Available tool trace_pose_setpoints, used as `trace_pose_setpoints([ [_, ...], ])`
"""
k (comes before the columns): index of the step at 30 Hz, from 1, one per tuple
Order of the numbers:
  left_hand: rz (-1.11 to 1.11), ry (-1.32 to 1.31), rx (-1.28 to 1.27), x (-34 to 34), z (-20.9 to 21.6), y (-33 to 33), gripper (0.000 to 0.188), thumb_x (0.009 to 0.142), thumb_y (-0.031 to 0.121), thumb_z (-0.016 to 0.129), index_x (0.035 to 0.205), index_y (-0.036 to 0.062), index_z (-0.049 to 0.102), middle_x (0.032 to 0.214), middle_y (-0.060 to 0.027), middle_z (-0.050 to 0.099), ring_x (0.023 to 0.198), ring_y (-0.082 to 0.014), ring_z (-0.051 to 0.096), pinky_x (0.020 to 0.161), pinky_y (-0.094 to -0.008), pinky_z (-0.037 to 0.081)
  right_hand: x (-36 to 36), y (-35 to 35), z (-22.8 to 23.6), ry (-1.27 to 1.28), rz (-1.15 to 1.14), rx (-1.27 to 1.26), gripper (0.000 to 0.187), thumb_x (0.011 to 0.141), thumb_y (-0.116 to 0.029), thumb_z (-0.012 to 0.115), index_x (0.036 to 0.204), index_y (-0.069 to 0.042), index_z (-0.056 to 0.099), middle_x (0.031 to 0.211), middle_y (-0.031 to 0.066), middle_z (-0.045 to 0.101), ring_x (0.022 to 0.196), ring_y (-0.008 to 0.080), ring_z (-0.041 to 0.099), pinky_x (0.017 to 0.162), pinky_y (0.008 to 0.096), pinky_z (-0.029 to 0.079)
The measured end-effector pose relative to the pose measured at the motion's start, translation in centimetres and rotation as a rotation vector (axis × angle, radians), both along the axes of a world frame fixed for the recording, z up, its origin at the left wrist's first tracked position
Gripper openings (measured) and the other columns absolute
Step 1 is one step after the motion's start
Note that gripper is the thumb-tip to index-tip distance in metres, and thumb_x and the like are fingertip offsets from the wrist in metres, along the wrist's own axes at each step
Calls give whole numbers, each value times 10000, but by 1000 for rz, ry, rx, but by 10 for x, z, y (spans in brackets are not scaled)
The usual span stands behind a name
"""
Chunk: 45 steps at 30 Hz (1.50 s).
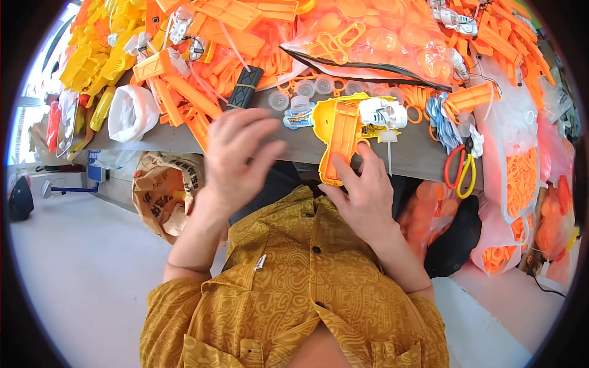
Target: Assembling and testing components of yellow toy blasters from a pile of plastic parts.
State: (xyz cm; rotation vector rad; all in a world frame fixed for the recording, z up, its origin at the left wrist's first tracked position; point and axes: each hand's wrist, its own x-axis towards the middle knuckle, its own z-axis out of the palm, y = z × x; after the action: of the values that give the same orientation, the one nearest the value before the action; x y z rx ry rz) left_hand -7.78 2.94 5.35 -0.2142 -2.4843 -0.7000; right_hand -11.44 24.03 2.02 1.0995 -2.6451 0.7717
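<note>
Left hand [236, 161] blurred, fingers spread, empty, raised over near edge of surface [159, 138]. Right hand [367, 195] pinching grip of one yellow-orange toy gun [343, 132] lying at near edge, middle; white part [383, 113] on top, detail unclear. One pair of scissors [461, 168] at right. Far heap of orange parts [245, 37] uncountable, cut off at rim.

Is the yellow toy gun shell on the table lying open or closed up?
Open: the yellow toy gun shell lies flat, its orange inside and white mechanism uncovered.
</note>
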Motion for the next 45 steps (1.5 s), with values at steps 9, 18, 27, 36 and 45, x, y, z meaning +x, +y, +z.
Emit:
trace_pose_setpoints([
  [9, 304, -231, -227, -15, -2, -33, 460, 697, 216, 660, 1061, 24, 455, 785, -140, 557, 791, -316, 537, 695, -396, 422, 2, -2, -1, -15, -2, 5, 509, 598, -231, 740, 1048, -81, 555, 1096, 181, 421, 708, 225, 475, 636, 322, 435],
  [18, 362, -413, -76, -32, 6, -38, 500, 661, 142, 661, 1093, 30, 435, 794, -147, 584, 694, -313, 574, 607, -386, 443, 3, -3, 5, -74, -24, 16, 491, 600, -229, 735, 1026, -73, 547, 1096, 204, 419, 855, 301, 497, 717, 354, 433],
  [27, -275, -131, 1324, -40, 15, -18, 427, 662, 75, 636, 1040, -77, 507, 841, -83, 569, 748, -174, 559, 707, -273, 440, -4, -3, 6, -43, 26, 33, 461, 619, -219, 702, 1021, -83, 520, 1075, 199, 404, 746, 264, 475, 615, 336, 410],
  [36, -334, -367, 1361, -97, 1, 27, 172, 808, 98, 562, 861, -59, 513, 811, -154, 592, 781, -274, 605, 724, -367, 485, -3, 0, -3, 15, 4, 14, 486, 566, -224, 714, 989, -70, 531, 1006, 187, 436, 724, 243, 484, 580, 307, 404],
  [45, -248, -363, 1045, -97, -4, 40, 212, 777, -25, 514, 975, -68, 448, 927, -191, 577, 881, -334, 577, 840, -456, 426, -9, 5, -8, 65, 37, -68, 308, 656, -197, 589, 924, -47, 571, 944, 187, 467, 673, 205, 464, 550, 279, 379],
])
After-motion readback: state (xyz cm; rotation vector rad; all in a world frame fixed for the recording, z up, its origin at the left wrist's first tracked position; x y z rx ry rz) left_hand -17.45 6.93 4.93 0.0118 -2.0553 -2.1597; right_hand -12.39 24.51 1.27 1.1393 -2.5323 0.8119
